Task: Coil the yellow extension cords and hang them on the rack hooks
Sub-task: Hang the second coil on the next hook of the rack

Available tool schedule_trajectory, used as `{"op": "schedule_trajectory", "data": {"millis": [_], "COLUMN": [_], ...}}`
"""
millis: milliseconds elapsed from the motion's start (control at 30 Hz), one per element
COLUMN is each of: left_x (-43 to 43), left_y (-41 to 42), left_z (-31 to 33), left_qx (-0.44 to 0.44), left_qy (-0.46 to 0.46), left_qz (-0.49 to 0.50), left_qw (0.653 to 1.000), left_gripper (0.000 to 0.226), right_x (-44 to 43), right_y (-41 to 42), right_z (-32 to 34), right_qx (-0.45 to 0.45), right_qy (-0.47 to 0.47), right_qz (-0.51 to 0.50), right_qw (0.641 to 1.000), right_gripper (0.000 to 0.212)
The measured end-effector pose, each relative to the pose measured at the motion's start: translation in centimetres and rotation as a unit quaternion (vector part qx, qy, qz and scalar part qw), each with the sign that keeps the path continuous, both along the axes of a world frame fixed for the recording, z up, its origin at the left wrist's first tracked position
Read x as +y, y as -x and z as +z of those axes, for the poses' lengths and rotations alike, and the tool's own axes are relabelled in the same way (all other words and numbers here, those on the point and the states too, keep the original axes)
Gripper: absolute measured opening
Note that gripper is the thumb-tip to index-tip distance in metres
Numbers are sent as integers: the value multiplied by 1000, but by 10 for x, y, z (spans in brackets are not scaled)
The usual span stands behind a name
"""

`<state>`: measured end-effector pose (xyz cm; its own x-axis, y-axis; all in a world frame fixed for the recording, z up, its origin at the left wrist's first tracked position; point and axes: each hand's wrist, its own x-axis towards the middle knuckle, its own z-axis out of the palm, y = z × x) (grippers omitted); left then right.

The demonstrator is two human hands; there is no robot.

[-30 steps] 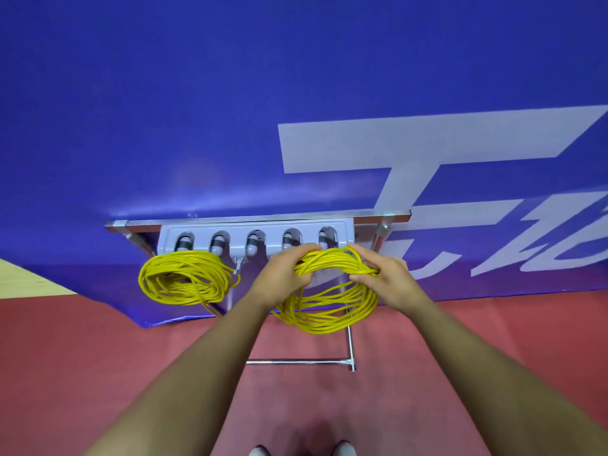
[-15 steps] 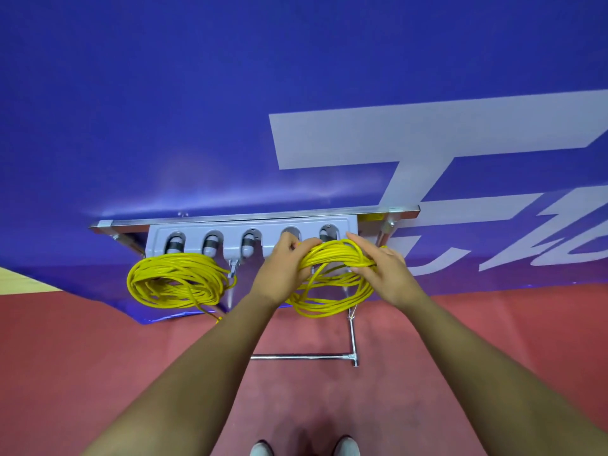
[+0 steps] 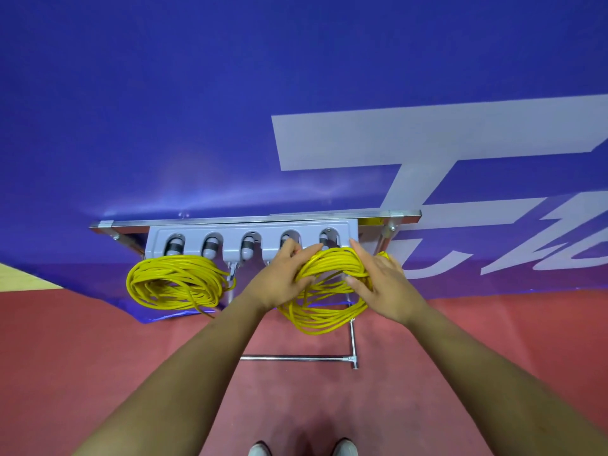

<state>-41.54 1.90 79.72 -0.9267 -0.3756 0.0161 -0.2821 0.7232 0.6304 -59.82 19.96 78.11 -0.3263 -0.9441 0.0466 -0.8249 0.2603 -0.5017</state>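
The second coil (image 3: 324,319) of yellow extension cord is at the right end of the rack (image 3: 232,251). Its top bundle is raised to the fourth hook (image 3: 289,238) and fifth hook (image 3: 325,237), and the rest sags in a loose oval below. Both grips have hold of that top bundle. The left grip (image 3: 283,278) is curled over its left part, fingertips at the fourth hook. The right grip (image 3: 378,284) lies over its right part, fingers nearly straight on top and thumb tucked beneath the strands.

The hooks sit just beyond and above the grips, touching or nearly touching the bundle. I cannot tell whether any strand is already over a peg. The bundle's long axis runs left to right along the rack, crosswise to the pegs. The coming move likely turns on lifting it up and over the peg tips, with the right grip nearer the fifth hook.

The cord is thin, smooth and springy, with many slack turns that could spill. The hooks are rounded grey pegs with dark bands, set in slots of a moulded plastic strip under a metal bar (image 3: 263,219).

The first coil (image 3: 174,281) hangs at the rack's left end. Behind is a glossy blue banner (image 3: 197,126), and below a red floor (image 3: 98,357).
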Motion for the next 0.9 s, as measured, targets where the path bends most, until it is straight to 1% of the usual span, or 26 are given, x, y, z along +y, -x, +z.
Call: {"op": "schedule_trajectory", "data": {"millis": [100,233,300,400,467,567,600,667,733,800,900], "left_x": [-6,-2,-2,-6,-4,2,4,8,17,22,18], "left_y": [1,1,-2,-6,-6,-4,-4,-4,-4,-5,-9], "left_z": [1,-2,-5,-7,-3,4,5,6,4,1,-2], "left_qx": [20,57,36,-22,-16,39,60,91,105,111,103], "left_qy": [-14,21,58,77,99,153,150,114,90,93,80], "left_qz": [11,31,21,-23,-25,29,56,98,92,78,75], "left_qw": [1000,998,997,997,995,987,985,984,986,986,989], "left_gripper": [61,61,64,66,67,63,59,49,41,32,23], "right_x": [-4,-8,-7,-5,-5,-5,-6,-7,-8,-9,-10], "right_y": [4,0,-3,-3,-3,-5,-6,-7,-7,-7,-7], "right_z": [-2,-5,-4,-4,-5,-4,-3,1,4,4,3], "right_qx": [0,23,23,12,-14,-78,-107,-188,-254,-278,-290], "right_qy": [9,75,100,108,118,143,149,153,158,164,169], "right_qz": [-10,-10,-17,-31,-39,-54,-64,-102,-128,-132,-136], "right_qw": [1000,997,995,994,992,985,981,965,946,937,932], "right_gripper": [58,52,46,43,42,39,37,31,30,32,38]}}
